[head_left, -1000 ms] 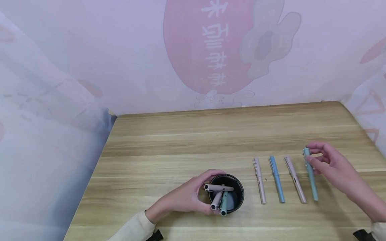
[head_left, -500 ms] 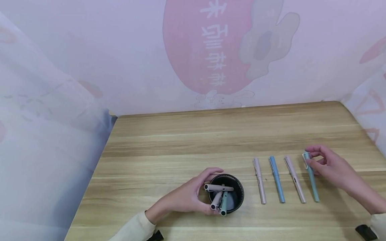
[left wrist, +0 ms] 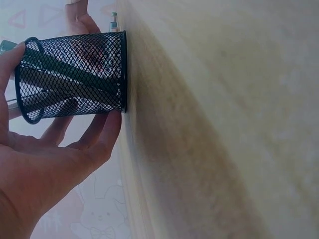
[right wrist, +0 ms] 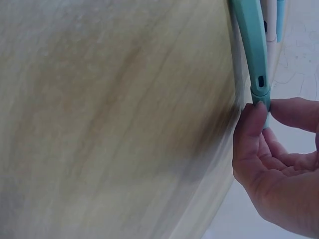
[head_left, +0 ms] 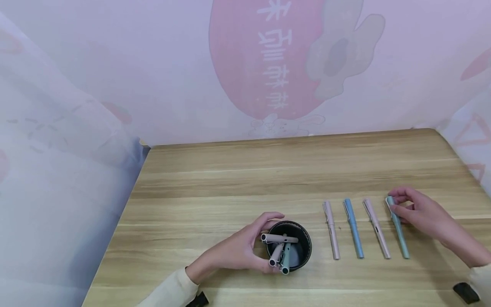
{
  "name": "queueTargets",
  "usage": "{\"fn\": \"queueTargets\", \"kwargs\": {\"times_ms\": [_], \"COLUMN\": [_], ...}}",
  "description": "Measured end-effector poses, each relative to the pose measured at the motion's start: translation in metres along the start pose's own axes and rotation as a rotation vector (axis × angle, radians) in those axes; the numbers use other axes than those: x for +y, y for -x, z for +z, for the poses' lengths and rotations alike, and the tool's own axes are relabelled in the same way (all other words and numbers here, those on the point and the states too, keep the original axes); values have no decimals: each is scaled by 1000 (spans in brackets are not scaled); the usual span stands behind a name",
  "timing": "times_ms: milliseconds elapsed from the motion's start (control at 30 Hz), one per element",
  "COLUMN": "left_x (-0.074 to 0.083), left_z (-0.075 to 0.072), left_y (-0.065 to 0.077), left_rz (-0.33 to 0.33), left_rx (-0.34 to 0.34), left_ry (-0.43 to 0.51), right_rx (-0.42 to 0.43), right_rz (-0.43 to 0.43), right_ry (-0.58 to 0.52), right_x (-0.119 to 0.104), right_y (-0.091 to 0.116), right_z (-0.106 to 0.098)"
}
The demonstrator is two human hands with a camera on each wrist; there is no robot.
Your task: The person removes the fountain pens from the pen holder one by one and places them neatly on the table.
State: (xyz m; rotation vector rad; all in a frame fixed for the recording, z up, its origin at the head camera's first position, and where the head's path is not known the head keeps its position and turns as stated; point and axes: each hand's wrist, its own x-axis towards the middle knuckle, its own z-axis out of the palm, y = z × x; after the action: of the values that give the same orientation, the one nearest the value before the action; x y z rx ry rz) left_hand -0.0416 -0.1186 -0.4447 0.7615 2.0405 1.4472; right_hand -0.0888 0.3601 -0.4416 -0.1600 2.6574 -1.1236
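Note:
My left hand [head_left: 235,251] holds a black mesh pen cup [head_left: 306,247] around its side, and the cup stands upright on the table. Two pale pink pens [head_left: 273,238] and a green pen [head_left: 285,258] lean in it. In the left wrist view, fingers and thumb curve about the mesh wall [left wrist: 75,74]. At the right, my right hand [head_left: 427,217] pinches the capped upper end of a teal pen [head_left: 400,236]. The right wrist view shows thumb and finger on that teal pen [right wrist: 253,45]. Left of it lie a pink pen [head_left: 377,229], a blue pen [head_left: 353,229] and another pink pen [head_left: 331,230].
The wood-grain table [head_left: 215,179] reaches back to a pale printed cloth [head_left: 172,85] with a pink oval and a rabbit figure. More cloth hangs along the left and right sides. Bare tabletop lies behind the cup and the pens.
My right hand has drawn the teal pen slightly toward the near edge, so its top end sits about level with the row. The left hand and the cup have stayed in place.

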Motion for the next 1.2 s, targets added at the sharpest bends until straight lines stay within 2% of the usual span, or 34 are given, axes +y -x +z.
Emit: {"fn": "queueTargets", "kwargs": {"times_ms": [300,633,867,1000,1200], "left_x": [2,1,2,1,-2], "left_z": [-1,0,1,0,0], "left_y": [4,3,3,2,-1], "left_rz": [-5,1,2,4,79], "left_rx": [-2,-1,-23,-23,-34], "left_ry": [16,36,61,45,5], "right_rx": [7,25,110,164,217], "right_rz": [0,-5,-4,-15,-79], "right_ry": [47,166,222,237,185], "right_x": [2,-3,-5,-10,-20], "right_y": [-6,-12,0,6,15], "right_z": [5,2,1,2,12]}}
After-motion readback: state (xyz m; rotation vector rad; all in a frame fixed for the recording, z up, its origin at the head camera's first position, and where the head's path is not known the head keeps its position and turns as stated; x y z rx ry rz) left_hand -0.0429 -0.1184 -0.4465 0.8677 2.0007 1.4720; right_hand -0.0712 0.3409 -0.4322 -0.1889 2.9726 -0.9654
